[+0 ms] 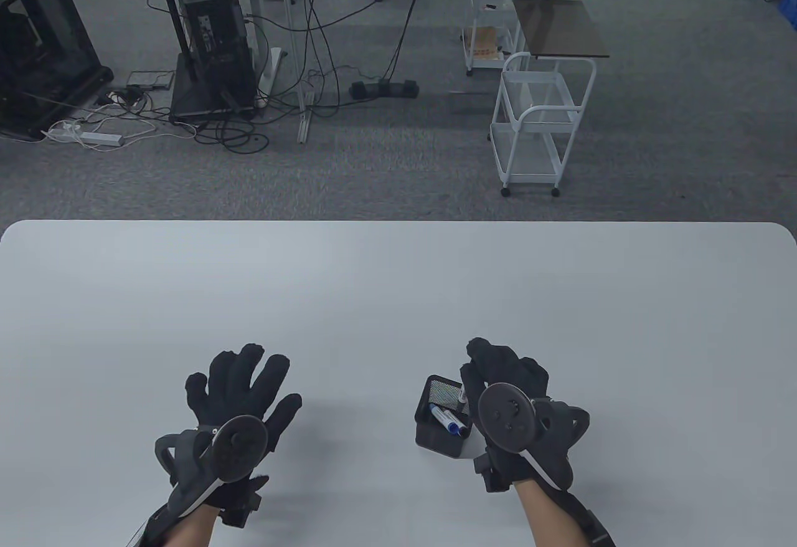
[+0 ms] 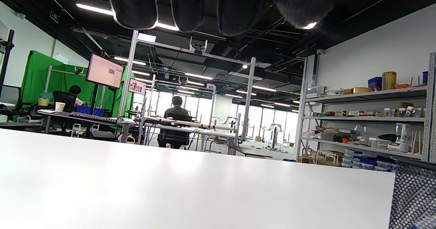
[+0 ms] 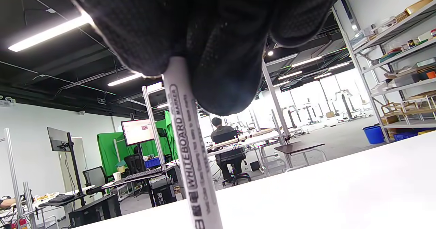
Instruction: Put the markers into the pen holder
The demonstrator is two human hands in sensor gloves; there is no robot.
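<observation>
A black mesh pen holder (image 1: 439, 416) stands on the white table near the front, right of centre. A white marker with a blue cap (image 1: 449, 420) lies inside it. My right hand (image 1: 498, 367) is just right of and over the holder and pinches another white whiteboard marker (image 3: 190, 154), held upright with its lower end at the holder's opening (image 1: 462, 395). My left hand (image 1: 240, 385) rests palm down on the table to the left, fingers spread, holding nothing. The holder's mesh wall shows at the right edge of the left wrist view (image 2: 414, 198).
The white table (image 1: 398, 285) stretches far ahead of both hands. Beyond its far edge is office floor with a white trolley (image 1: 538, 123), a computer stand and cables.
</observation>
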